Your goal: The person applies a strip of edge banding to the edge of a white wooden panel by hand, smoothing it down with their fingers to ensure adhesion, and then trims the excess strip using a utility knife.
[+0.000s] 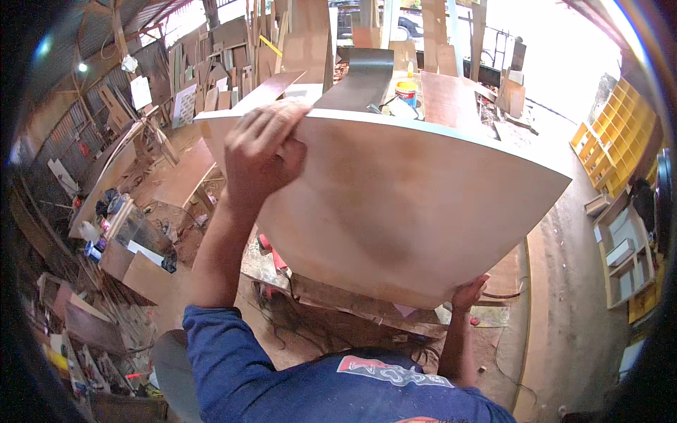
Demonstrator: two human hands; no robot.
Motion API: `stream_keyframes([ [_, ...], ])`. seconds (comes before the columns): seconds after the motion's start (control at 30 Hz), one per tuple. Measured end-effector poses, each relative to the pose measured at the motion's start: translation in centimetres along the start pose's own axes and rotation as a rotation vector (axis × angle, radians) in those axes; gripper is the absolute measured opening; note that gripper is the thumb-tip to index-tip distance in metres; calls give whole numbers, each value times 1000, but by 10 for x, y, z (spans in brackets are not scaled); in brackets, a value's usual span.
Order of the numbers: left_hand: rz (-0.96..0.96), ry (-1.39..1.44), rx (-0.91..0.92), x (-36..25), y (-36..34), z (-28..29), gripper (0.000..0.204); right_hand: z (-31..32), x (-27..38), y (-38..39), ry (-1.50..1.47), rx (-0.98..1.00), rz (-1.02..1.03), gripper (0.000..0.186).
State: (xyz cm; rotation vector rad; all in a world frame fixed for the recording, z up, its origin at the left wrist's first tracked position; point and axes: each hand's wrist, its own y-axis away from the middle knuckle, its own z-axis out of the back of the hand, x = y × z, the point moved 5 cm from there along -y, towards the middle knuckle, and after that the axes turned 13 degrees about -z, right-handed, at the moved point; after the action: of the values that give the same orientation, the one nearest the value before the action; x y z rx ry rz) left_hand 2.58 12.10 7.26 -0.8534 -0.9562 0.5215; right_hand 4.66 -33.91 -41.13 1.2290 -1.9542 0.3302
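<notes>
One paint tub point(406, 92), yellow with a blue band and a red rim, is standing on the table point(451, 99) behind the panel; what is inside it cannot be made out from here. Over on the right, one yellow cubby shelf point(615, 137) is leaning at an angle, its compartments showing dark and too small to read, and below it one pale open shelf unit point(624, 257) is holding a few flat pieces.

Now the hands. The left hand point(262, 151) is reaching up and curling over the top edge of the large plywood panel point(409, 204), fingers folded across the rim, knuckles toward the camera, arm stretching up from the blue sleeve point(226, 359). The right hand point(469, 292) is coming in low, gripping the panel's bottom edge at its lower right, fingers wrapping under and the thumb pressing on the face. Two hands, both clamping the one panel.

The panel itself is being held up on edge in front of the person, its pale brown face tilting toward the camera, above scrap sheets and a tangle of dark cable point(310, 324) lying on the dirt floor point(571, 310). One dark laminate strip point(363, 77) is lying along the table behind it.
</notes>
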Motion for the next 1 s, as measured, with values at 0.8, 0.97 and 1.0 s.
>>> stream_keyframes([
  [0.8, 90, -130, 144, 119, 122, 9, 64, -54, 49, 42, 687, 58, 180, 74],
  [0.97, 16, -108, 74, 124, 119, 15, 63, -68, 72, 58, 723, 126, 356, 85],
  [1.0, 46, -81, 68, 131, 117, 18, 63, -66, 70, 58, 731, 123, 298, 87],
])
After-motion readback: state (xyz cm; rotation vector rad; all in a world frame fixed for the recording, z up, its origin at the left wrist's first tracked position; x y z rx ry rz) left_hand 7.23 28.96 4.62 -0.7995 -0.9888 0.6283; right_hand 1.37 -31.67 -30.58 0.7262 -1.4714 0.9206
